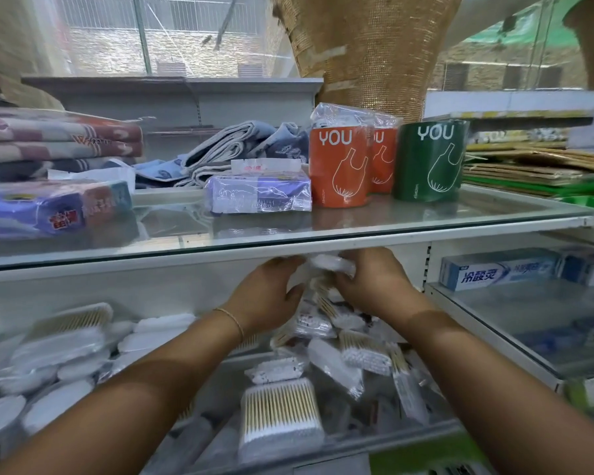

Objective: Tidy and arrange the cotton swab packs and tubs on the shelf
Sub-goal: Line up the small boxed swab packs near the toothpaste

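The fingers (283, 262) of the left hand (268, 293) curl over the top of a clear cotton swab pack (328, 269), and its thumb presses in from below. The right hand (374, 282) grips the same pack from the other side, back of the hand to the camera, so how its fingertips lie cannot be told. The pack is held between both hands just under the front edge of the upper glass shelf (186, 250), white tips uppermost and wooden sticks pointing down. A thin bracelet (232, 318) circles the left wrist.

Below the hands, loose swab packs (367, 354) lie heaped and tilted across the middle of the lower shelf (391, 437). A rectangular tub of swabs (280, 416) stands at that shelf's front edge. Towards its left end, more tubs and packs (66, 334) are piled together.

On the upper glass shelf sit a tissue pack (259, 190), two orange bag rolls (338, 166) and a green bag roll (429, 162). Toothpaste boxes (498, 274) lie on the neighbouring shelf to the right.
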The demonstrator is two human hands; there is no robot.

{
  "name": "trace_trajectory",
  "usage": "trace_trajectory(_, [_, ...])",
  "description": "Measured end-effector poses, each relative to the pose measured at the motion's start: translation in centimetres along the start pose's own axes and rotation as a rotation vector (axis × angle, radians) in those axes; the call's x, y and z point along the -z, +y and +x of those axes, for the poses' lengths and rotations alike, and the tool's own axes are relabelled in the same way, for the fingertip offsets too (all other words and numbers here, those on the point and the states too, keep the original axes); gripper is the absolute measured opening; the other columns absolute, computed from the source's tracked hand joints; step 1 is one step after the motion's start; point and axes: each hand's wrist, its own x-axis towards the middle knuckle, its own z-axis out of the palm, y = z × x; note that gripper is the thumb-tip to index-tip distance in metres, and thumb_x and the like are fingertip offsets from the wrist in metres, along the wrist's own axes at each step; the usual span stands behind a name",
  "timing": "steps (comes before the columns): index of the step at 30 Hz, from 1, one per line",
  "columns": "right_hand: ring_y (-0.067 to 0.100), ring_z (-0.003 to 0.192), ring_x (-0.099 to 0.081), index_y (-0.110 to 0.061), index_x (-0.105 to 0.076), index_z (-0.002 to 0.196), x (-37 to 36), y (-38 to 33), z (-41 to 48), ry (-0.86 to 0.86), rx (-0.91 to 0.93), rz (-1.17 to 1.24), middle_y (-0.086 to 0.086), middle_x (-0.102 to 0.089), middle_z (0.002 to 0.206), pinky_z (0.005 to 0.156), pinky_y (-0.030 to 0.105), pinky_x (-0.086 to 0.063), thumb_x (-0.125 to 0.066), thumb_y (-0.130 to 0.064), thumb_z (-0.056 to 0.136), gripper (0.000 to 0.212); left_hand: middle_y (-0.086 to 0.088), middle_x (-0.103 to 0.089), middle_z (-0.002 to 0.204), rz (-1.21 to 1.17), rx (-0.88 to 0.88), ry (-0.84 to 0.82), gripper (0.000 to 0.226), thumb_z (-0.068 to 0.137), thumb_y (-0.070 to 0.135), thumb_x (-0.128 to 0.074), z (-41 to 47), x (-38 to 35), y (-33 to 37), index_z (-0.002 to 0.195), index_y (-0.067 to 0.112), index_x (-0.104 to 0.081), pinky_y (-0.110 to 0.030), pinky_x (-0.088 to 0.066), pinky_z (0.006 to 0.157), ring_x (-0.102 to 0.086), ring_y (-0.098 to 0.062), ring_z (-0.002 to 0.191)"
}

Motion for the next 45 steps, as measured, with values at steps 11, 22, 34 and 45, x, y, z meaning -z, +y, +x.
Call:
trace_trajectory(11, [0.034, 0.135, -0.035, -0.020, -0.035, 0.149, -0.6, 0.7, -2.1, -0.184, 0.003, -0.237, 0.010, -0.039, 0.150, 0.109, 0.044, -0.035, -0.044, -0.059, 0.092, 0.069, -0.001, -0.054, 0.139, 0.089, 0.013, -0.430, 0.050, 0.098, 0.048, -0.046, -4.4, 1.4, -1.7, 0.141, 0.022, -0.049, -0.028, -0.037, 0.106, -0.050, -0.017, 0.126])
trace_trajectory(22, [0.020, 0.107, -0.059, -0.027, -0.068, 0.116, -3.0, -5.2, -5.5, -0.304, 0.413, -0.088, -0.001, -0.068, 0.111, 0.090, 0.032, -0.049, -0.065, -0.039, 0.080, 0.038, 0.004, -0.070, 0.105, 0.124, -0.069, -0.532, 0.043, 0.085, 0.057, -0.061, -6.9, 1.9, -1.0, 0.111, 0.024, -0.067, -0.026, -0.048, 0.071, -0.063, -0.013, 0.087])
trace_trajectory(34, [0.008, 0.077, -0.065, -0.026, -0.069, 0.105, 1.2, -1.8, -4.6, -0.104, 0.155, 0.383, -0.007, -0.069, 0.084, 0.072, 0.029, -0.055, -0.075, -0.020, 0.080, 0.027, 0.009, -0.072, 0.100, -0.334, -0.088, -0.072, 0.040, 0.084, 0.046, -0.061, -2.9, 3.5, 1.5, 0.116, 0.024, -0.068, -0.021, -0.051, 0.073, -0.065, -0.002, 0.085])
trace_trajectory(45, [0.010, 0.075, -0.058, -0.031, -0.057, 0.074, 2.2, 5.6, -6.4, -0.154, -0.061, -0.037, -0.012, -0.062, 0.079, 0.063, 0.027, -0.047, -0.073, -0.016, 0.075, 0.022, 0.009, -0.062, 0.073, -0.039, -0.144, -0.259, 0.023, 0.086, 0.043, -0.063, -2.5, 0.8, 2.7, 0.078, 0.021, -0.065, -0.028, -0.046, 0.064, -0.056, -0.006, 0.066])
